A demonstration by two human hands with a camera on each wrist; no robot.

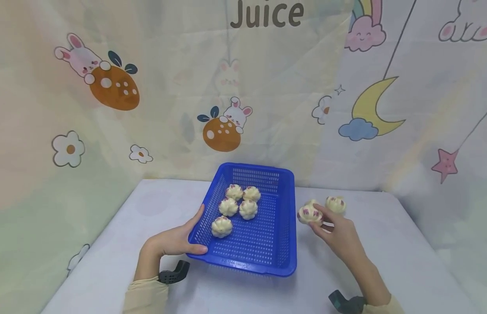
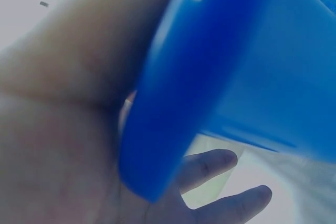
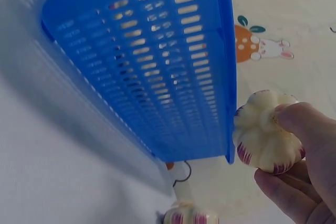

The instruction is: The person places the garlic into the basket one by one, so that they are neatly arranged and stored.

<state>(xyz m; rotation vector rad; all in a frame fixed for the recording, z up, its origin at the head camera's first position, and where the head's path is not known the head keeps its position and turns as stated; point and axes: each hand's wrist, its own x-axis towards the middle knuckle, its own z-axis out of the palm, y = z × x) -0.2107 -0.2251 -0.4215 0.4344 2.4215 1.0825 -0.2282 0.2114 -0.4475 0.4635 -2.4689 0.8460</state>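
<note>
A blue plastic basket (image 1: 247, 259) with slotted walls is tilted at the middle of the table. My left hand (image 1: 174, 240) grips its left rim near the front corner; in the left wrist view two fingers (image 2: 233, 203) stick out beyond the rim. Several cream garlic bulbs (image 1: 228, 206) with purple streaks lie in the basket's left half. Just outside its right wall, my right hand (image 1: 339, 233) pinches another garlic bulb (image 3: 268, 135) between thumb and fingers, above the table. One more bulb (image 1: 336, 204) sits on the table behind that hand.
The white table (image 1: 157, 200) extends to both sides of the basket. Behind it hangs a cloth backdrop (image 1: 172, 126) printed with rabbits, flowers and a moon. A dark wrist device (image 1: 174, 272) is on the left wrist and another (image 1: 347, 303) on the right.
</note>
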